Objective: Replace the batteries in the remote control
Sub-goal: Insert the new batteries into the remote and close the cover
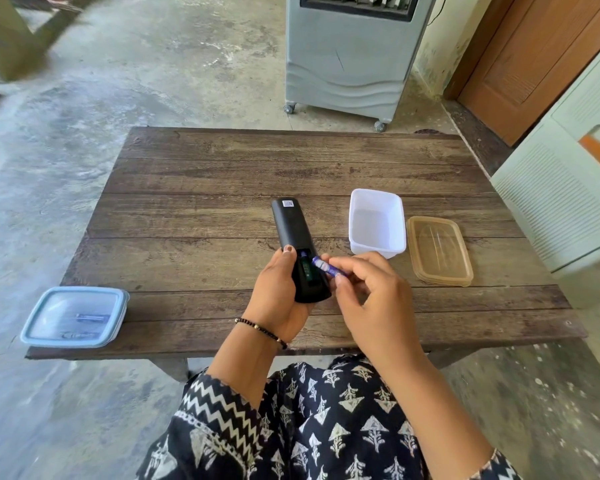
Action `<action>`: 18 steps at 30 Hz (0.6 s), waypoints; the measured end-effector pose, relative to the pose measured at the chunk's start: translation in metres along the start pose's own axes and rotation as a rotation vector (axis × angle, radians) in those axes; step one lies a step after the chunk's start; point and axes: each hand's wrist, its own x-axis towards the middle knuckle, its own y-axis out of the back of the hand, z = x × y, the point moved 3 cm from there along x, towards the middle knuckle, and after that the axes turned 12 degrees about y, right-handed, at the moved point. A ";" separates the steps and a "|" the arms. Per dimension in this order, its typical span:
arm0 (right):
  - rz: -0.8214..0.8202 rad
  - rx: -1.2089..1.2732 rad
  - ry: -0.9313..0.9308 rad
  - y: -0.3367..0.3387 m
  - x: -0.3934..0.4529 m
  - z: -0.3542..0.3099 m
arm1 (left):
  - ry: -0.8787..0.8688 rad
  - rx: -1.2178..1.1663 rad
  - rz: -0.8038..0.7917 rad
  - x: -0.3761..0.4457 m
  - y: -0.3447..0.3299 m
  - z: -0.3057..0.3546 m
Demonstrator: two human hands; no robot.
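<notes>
Patterned clothing (326,427) seen lowest in frame, below worktop (222,174) edge. Remote (293,233) gripped back-up in left hand (278,292), battery bay uncovered, one battery seated inside. Purple battery (324,267) pinched in right hand (368,292) fingertips, just beside bay. White tub (376,221) open right of remote; amber lid (439,251) beside tub. Lidded blue box (75,317) at worktop's left corner.

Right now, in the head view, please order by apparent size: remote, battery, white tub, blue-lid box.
1. Blue-lid box, though it sits nearer the camera.
2. White tub and remote look similar; unranked.
3. Battery, clearly smallest.
</notes>
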 end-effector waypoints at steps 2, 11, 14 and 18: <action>-0.006 -0.022 0.000 0.000 0.001 0.000 | 0.003 0.007 0.000 -0.001 -0.001 0.000; -0.209 -0.290 0.124 -0.001 0.009 -0.016 | -0.054 0.079 0.009 -0.003 -0.005 0.000; -0.251 -0.314 0.117 -0.001 0.010 -0.021 | -0.065 0.097 0.015 -0.002 -0.006 0.001; -0.281 -0.330 0.090 -0.006 0.014 -0.024 | -0.073 0.125 0.024 -0.004 -0.007 -0.001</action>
